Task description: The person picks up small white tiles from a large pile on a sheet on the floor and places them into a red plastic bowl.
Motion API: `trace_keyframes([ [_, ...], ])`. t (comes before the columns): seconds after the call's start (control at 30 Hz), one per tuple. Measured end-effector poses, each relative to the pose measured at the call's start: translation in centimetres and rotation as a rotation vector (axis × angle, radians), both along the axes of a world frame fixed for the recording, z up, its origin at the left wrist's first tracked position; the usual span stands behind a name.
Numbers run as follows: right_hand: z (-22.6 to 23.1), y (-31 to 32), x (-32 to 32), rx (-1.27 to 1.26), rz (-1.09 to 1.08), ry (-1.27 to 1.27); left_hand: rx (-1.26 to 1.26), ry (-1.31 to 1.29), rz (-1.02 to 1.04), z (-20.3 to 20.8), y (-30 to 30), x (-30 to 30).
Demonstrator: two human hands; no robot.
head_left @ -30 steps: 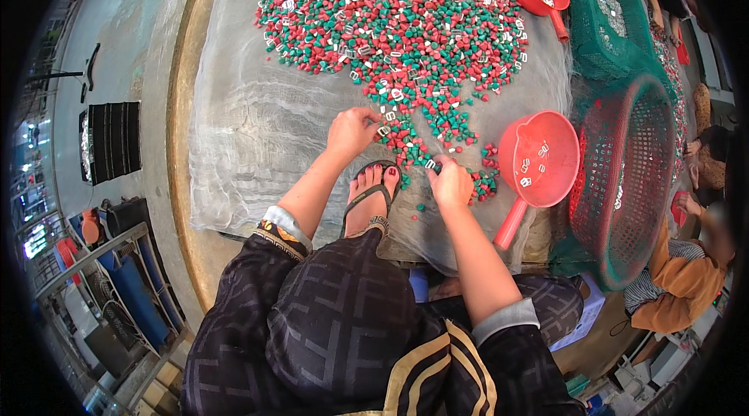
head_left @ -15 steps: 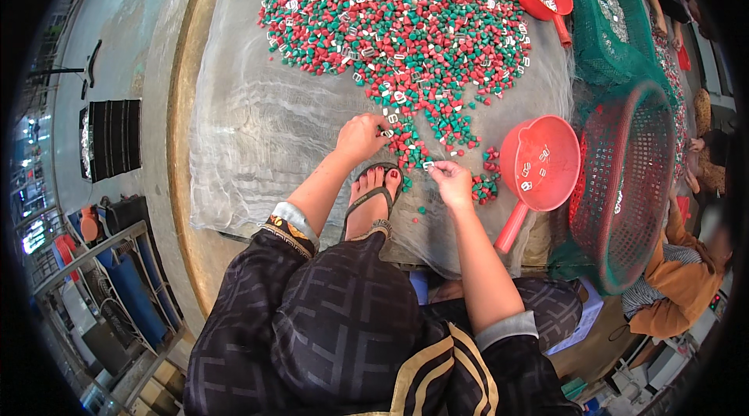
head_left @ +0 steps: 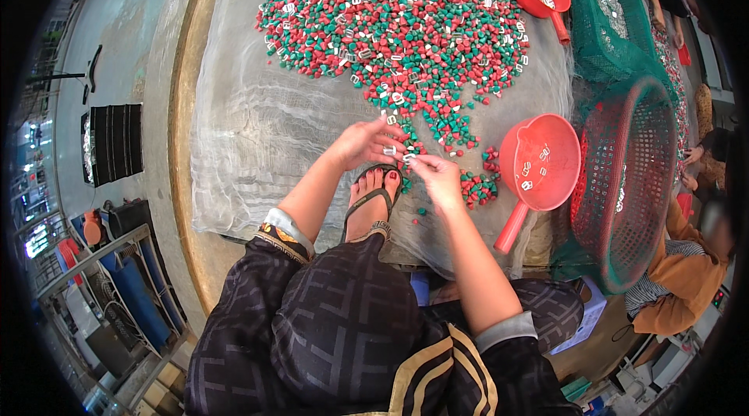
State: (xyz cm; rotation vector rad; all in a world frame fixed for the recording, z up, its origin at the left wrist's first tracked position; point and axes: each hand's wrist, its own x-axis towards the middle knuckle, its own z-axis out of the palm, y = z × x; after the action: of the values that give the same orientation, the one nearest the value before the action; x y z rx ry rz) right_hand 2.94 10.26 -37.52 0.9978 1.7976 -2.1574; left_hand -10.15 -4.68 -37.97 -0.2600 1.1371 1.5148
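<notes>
My left hand (head_left: pixel 365 144) is half curled, palm turned inward, with a small silver metal buckle (head_left: pixel 389 151) resting at its fingers. Close beside it, my right hand (head_left: pixel 438 180) pinches another small metal buckle (head_left: pixel 409 158) between thumb and fingertips. The two hands nearly meet above the near end of a pile of red and green cone-shaped pellets (head_left: pixel 406 26). Silver buckles and a few white pellets are scattered through that pile. My sandalled foot (head_left: pixel 373 201) is just below the hands.
A red dipper (head_left: pixel 560 182) holding a few buckles lies to the right; a second red dipper (head_left: pixel 535 6) with more metal pieces sits farther back. Beyond them stand a red-rimmed mesh basket (head_left: pixel 624 244) and a green basket (head_left: pixel 581 26). Another person's orange-brown sleeve (head_left: pixel 690 283) shows far right.
My right hand has moved left with its buckle, toward my left hand. My left hand has turned and opened somewhat, so the buckle at its fingers now shows.
</notes>
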Motion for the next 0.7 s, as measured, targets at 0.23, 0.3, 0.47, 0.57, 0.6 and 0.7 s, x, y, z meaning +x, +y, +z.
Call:
trace_keyframes([
  [0.23, 0.8, -0.5, -0.9, 0.197, 0.138, 0.09, -0.03, 0.115, 0.042, -2.2, -0.2, 0.5],
  [0.3, 0.5, 0.0, -0.4, 0.228, 0.072, 0.067, -0.294, 0.418, -0.052, -2.4, -0.8, -0.6],
  [0.47, -1.9, 1.2, 1.2, 0.252, -0.027, 0.039, -0.483, 0.897, -0.158, -2.1, -0.4, -1.2],
  [0.57, -2.0, 1.3, 1.7, 0.299, 0.007, 0.013, -0.689, 1.173, -0.376, -1.9, 0.5, -0.3],
  [0.6, -2.0, 1.4, 1.8, 0.274, 0.024, -0.038, -0.762, 1.264, -0.472, -1.7, 0.8, 0.1],
  [0.7, -0.4, 1.8, 1.6, -0.01, 0.025, -0.161, -0.798, 1.308, -0.483, -1.5, 0.9, 0.7],
])
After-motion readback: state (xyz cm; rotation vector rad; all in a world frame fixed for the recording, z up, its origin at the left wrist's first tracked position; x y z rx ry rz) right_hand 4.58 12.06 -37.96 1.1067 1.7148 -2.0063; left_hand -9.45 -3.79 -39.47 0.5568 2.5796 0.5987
